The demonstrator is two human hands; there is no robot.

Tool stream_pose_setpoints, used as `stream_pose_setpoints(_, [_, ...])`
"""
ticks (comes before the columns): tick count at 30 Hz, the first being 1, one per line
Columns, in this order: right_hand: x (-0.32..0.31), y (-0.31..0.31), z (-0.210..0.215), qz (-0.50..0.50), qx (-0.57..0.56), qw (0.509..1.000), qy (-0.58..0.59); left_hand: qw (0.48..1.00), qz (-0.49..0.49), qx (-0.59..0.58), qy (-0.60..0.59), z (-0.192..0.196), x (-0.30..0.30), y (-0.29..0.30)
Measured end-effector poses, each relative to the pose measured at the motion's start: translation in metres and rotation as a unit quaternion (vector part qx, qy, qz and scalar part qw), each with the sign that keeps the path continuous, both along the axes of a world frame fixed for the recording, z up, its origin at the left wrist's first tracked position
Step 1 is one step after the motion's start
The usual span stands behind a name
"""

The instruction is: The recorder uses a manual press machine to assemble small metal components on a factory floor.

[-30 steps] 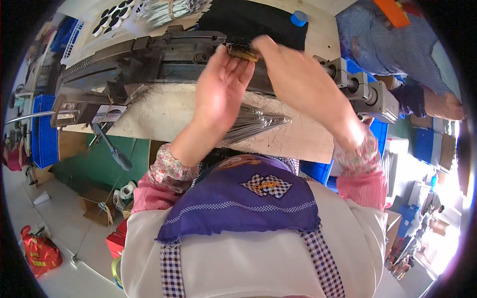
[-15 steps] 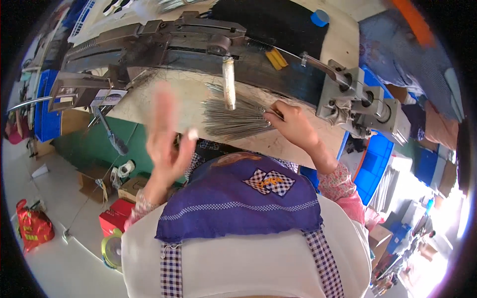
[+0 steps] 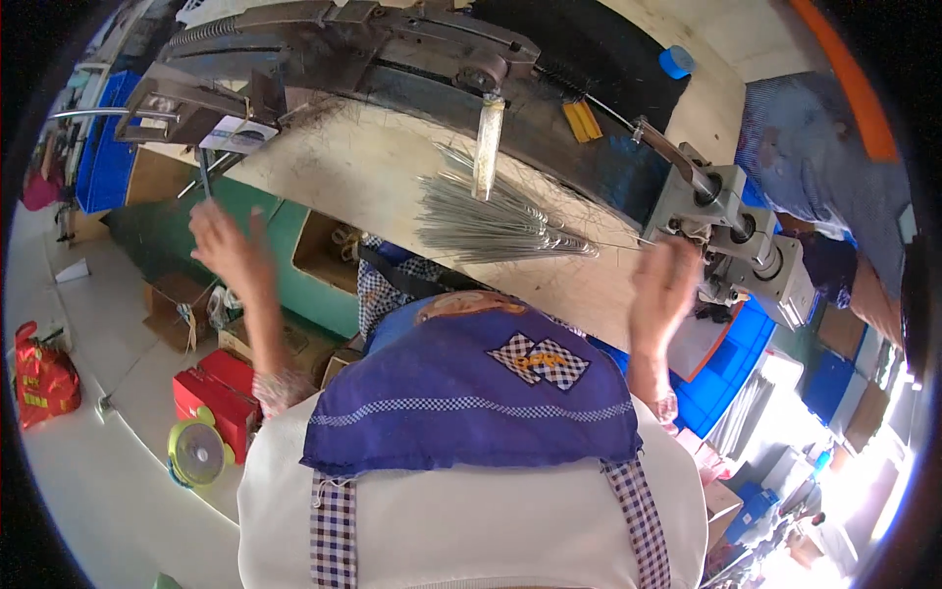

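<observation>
My left hand (image 3: 232,245) is at the lower end of a metal lever (image 3: 205,175), its fingers curled about the dark grip and hiding it. My right hand (image 3: 664,294), somewhat smeared, is beside the grey metal clamp unit (image 3: 706,211) at the right end of the bench machine. A thin metal wire (image 3: 620,245) runs into its pinched fingertips. On the bench between my hands lies a fanned bundle of grey metal wires (image 3: 481,221) with bent ends toward the right. A pale, wrapped handle (image 3: 488,147) hangs down from the machine over the bundle.
The long dark machine bed (image 3: 412,83) crosses the wooden bench (image 3: 334,147). A yellow block (image 3: 582,121) and a blue round cap (image 3: 676,62) lie behind. A blue crate (image 3: 721,368) stands at the right; a red box (image 3: 218,398) and small fan (image 3: 199,452) sit on the floor.
My left hand has moved left from above the bench edge to the lever. My right hand has left the wire bundle and moved right to the clamp unit with a wire. The view has shifted.
</observation>
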State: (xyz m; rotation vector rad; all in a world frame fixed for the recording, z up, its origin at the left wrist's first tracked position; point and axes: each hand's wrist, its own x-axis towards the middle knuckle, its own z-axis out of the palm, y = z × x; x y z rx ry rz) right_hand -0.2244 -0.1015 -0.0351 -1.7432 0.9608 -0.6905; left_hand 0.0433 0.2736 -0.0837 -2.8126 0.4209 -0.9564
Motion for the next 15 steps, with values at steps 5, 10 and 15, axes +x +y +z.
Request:
stream_pose_setpoints(5, [0.004, -0.005, 0.070, 0.166, -0.179, 0.962, -0.122, 0.671, -0.542, -0.247, 0.441, 0.125, -0.096, -0.173])
stream_pose_setpoints(10, [0.043, 0.007, 0.107, 0.339, -0.212, 0.913, -0.080, 0.478, -0.475, -0.189, 0.714, 0.118, -0.098, -0.190])
stream_pose_setpoints(15, [0.083, -0.049, 0.062, 0.220, -0.464, 0.858, -0.004, 0.613, -0.394, -0.441, 0.525, 0.071, -0.050, -0.164])
